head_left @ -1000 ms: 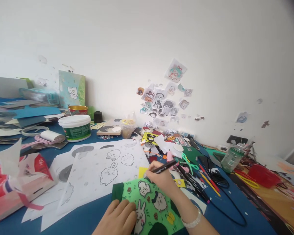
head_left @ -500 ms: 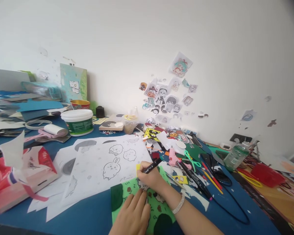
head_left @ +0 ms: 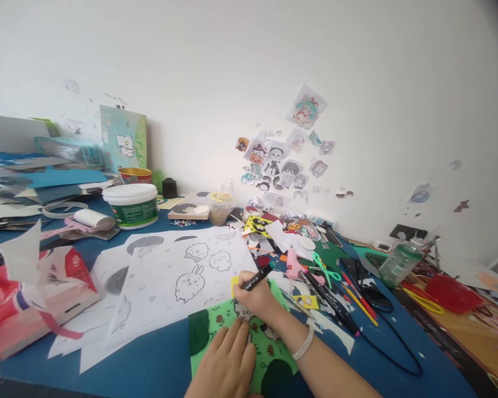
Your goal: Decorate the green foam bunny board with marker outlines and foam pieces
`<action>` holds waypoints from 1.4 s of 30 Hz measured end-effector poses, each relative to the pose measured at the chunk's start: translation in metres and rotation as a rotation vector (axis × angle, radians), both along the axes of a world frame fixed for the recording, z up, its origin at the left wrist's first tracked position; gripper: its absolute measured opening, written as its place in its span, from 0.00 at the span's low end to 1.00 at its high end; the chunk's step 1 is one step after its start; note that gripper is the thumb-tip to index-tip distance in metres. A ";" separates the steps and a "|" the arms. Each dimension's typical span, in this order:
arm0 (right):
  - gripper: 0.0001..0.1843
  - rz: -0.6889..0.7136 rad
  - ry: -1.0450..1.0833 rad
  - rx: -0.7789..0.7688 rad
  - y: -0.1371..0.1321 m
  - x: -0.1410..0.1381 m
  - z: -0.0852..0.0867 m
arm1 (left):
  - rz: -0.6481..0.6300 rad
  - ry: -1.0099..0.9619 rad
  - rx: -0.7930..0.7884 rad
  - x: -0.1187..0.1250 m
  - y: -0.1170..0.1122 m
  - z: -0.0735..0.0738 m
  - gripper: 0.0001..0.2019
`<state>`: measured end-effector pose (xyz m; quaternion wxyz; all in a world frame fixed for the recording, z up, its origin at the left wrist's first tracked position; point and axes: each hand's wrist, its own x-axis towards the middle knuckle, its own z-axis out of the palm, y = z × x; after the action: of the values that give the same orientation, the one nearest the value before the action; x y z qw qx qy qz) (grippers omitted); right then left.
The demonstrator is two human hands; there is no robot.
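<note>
My right hand (head_left: pixel 252 298) is closed round a black marker (head_left: pixel 258 276) with a dark green end pointing up and right. The marker's lower tip is hidden by my fingers. Under both hands lies a green sheet (head_left: pixel 205 326) with dark green patches and small drawn plants and figures. My left hand (head_left: pixel 228 354) rests flat on it, fingers stretched out and touching the sheet. Just beyond, a white paper (head_left: pixel 157 298) carries line drawings of a rabbit and other round animals.
At the left stand a red tissue pack (head_left: pixel 45 298) and a white-lidded tub (head_left: pixel 131 204). To the right lie a pink glue gun (head_left: pixel 293 264), green scissors (head_left: pixel 324 269), pencils (head_left: pixel 359 301), a black cable (head_left: pixel 398 354) and paper scraps. A bottle (head_left: pixel 402 262) stands farther right.
The camera view has shifted very slightly. My right hand and the marker sit almost where they were, and my left hand stays on the sheet.
</note>
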<state>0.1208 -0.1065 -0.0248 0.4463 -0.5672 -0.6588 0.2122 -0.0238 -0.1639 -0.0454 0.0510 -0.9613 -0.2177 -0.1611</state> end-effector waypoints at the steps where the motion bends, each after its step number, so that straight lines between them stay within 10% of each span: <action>1: 0.12 -0.011 0.002 0.008 0.000 0.000 0.000 | -0.007 -0.014 0.000 0.000 0.000 -0.001 0.24; 13: 0.11 -0.224 0.168 0.061 0.002 0.008 0.001 | -0.025 -0.054 0.177 -0.002 -0.003 0.001 0.26; 18: 0.09 -0.194 0.391 -0.035 0.000 0.024 0.005 | 0.010 -0.266 0.330 0.020 -0.004 -0.043 0.12; 24: 0.10 -0.010 0.138 -0.032 -0.003 0.020 0.001 | 0.091 -0.331 0.297 0.038 -0.003 -0.090 0.09; 32: 0.10 -0.043 0.107 -0.028 -0.002 0.021 0.000 | 0.048 -0.194 0.221 0.028 -0.005 -0.068 0.11; 42: 0.10 -0.027 0.036 -0.002 -0.016 0.040 0.003 | -0.122 -0.027 0.205 -0.002 0.000 -0.005 0.14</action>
<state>0.1609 -0.1226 -0.0221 0.4603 -0.5728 -0.6427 0.2167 -0.0256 -0.1638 -0.0502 0.1361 -0.9602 -0.1419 -0.1985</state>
